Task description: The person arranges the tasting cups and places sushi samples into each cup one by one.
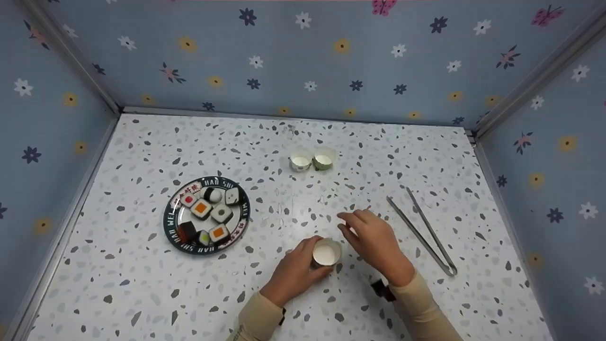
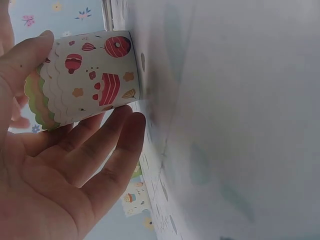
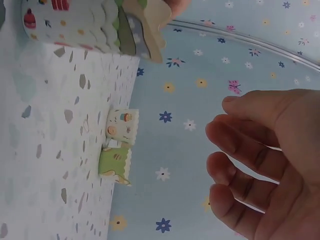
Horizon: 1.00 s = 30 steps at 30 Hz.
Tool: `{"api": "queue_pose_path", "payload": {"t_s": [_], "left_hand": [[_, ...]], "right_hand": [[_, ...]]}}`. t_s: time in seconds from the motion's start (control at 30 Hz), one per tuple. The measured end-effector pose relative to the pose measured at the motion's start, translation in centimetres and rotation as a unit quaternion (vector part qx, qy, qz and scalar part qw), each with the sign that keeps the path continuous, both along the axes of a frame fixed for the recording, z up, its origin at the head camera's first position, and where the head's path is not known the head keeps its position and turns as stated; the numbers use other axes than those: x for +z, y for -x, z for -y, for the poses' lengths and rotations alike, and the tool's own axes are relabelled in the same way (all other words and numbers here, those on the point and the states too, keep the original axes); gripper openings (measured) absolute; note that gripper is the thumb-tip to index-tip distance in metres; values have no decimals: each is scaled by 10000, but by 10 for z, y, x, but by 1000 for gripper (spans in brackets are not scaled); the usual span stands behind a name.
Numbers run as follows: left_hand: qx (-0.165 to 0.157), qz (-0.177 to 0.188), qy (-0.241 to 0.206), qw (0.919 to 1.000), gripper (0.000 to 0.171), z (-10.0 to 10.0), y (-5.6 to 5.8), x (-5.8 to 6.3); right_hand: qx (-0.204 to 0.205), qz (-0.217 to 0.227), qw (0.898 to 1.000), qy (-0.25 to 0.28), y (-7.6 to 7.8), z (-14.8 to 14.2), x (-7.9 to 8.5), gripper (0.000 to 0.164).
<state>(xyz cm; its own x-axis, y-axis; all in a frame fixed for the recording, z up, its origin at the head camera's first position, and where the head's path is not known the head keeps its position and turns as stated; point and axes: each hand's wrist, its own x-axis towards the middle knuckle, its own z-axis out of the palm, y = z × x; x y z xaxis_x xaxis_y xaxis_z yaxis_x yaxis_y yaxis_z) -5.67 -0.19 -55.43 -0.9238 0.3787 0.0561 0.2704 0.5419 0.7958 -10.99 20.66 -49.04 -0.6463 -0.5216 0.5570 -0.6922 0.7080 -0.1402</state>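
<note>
My left hand (image 1: 294, 272) grips a stack of nested paper baking cups (image 2: 95, 72) near the front middle of the table. The outer cup is white with red cake and doughnut prints. Scalloped rims in white, green and tan layer at the stack's mouth in the right wrist view. In the left wrist view the thumb lies on one side and fingers on the other, the base close to the tabletop. My right hand (image 1: 376, 244) hovers just right of the stack, fingers loosely bent, nothing in them. Further back, a white cup (image 1: 300, 163) and a green cup (image 1: 323, 162) stand side by side.
On the left a round plate (image 1: 169, 222) with a dark patterned rim bears several sushi pieces (image 1: 201, 208). Metal tongs (image 1: 421, 234) lie spread to the right of my right hand. Flowered panels (image 1: 303, 57) wall the speckled table (image 1: 142, 293) at the back and sides.
</note>
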Motion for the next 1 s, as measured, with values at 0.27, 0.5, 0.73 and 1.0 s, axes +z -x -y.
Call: {"api": "queue_pose_path", "payload": {"t_s": [0.27, 0.5, 0.73, 1.0], "left_hand": [[53, 101, 78, 9999, 72, -1, -1, 0], [43, 61, 144, 9999, 71, -1, 0, 0], [70, 110, 179, 9998, 73, -1, -1, -1], [60, 128, 177, 9997, 74, -1, -1, 1]], "right_hand": [[202, 405, 9990, -35, -32, 1, -13, 25], [247, 582, 9979, -115, -42, 2, -23, 26], [35, 623, 9964, -571, -46, 3, -26, 24], [92, 1110, 9890, -977, -50, 5, -27, 17]]}}
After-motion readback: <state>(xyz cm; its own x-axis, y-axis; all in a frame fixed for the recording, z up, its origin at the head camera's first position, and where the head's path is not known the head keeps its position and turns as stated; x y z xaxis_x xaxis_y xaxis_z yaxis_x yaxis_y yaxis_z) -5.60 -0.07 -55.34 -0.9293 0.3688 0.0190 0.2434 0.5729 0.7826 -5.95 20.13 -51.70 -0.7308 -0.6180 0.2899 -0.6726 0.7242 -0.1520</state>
